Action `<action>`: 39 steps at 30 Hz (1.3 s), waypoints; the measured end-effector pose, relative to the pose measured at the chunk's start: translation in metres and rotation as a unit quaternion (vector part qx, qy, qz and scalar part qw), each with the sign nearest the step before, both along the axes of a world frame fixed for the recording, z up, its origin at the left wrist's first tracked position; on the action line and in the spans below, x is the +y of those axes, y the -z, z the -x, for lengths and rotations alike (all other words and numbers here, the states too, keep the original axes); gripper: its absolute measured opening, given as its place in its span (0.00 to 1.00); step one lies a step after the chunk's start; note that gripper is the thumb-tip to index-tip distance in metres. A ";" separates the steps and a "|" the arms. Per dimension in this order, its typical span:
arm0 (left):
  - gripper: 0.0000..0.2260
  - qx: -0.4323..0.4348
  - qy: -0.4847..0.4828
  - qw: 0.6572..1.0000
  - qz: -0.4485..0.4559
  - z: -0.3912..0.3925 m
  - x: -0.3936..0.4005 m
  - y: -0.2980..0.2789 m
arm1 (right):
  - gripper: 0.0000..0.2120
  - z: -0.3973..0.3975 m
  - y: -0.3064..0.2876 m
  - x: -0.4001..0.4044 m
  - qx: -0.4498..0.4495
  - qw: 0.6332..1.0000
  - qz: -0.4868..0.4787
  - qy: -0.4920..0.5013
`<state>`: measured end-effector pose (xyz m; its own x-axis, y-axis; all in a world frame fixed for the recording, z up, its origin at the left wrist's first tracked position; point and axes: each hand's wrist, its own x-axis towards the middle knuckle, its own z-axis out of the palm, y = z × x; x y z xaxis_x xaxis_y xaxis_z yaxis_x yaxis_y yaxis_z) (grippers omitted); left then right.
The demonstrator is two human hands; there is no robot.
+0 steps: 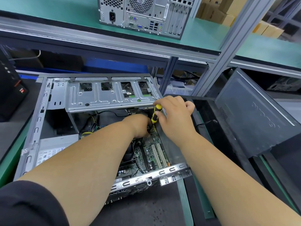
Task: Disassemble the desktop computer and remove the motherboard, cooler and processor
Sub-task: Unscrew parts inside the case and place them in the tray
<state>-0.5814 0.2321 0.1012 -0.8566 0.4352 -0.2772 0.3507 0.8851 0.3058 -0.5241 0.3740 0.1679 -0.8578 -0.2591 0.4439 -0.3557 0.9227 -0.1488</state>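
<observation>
Your right hand (175, 117) grips screwdriver (156, 113) over board (152, 148); left hand (138, 126) curled inside case (37, 121), grip can't tell.

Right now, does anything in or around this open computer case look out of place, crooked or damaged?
Nothing looks damaged or spilled. The case lies on its side, opened. The right hand holds a yellow and black screwdriver over the motherboard, and the left hand reaches in beside it. A dark panel leans tilted on the right.

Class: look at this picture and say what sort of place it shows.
Probably a computer repair or dismantling workshop: an open desktop case on a green-matted bench, another tower on the metal shelf above, and cardboard boxes stacked behind.
</observation>
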 end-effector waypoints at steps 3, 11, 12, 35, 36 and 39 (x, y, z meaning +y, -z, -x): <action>0.10 0.005 -0.009 1.000 -0.003 0.000 -0.001 0.001 | 0.11 -0.002 -0.002 0.001 0.009 1.000 0.022 -0.005; 0.09 0.003 -0.021 1.000 -0.006 0.001 0.000 -0.002 | 0.11 -0.003 -0.002 0.003 0.015 0.998 0.056 0.002; 0.10 0.005 -0.024 1.000 -0.006 0.000 0.000 -0.003 | 0.11 -0.003 -0.002 0.003 0.016 0.998 0.059 0.002; 0.03 0.068 -0.037 0.978 -0.194 -0.079 0.088 -0.113 | 0.06 -0.042 -0.015 0.155 -0.013 0.772 0.630 0.086; 0.02 0.068 -0.015 0.982 -0.177 -0.083 0.103 -0.109 | 0.06 -0.045 -0.014 0.160 -0.018 0.781 0.617 0.089; 0.02 0.077 0.056 0.990 -0.102 -0.095 0.142 -0.091 | 0.04 -0.055 -0.010 0.175 -0.029 0.802 0.590 0.085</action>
<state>-0.4862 0.3739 0.1924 -0.8249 0.5637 -0.0429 0.5002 0.7630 0.4094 -0.4694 0.5487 0.1779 -0.8640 0.4358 0.2523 -0.2004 0.1621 -0.9662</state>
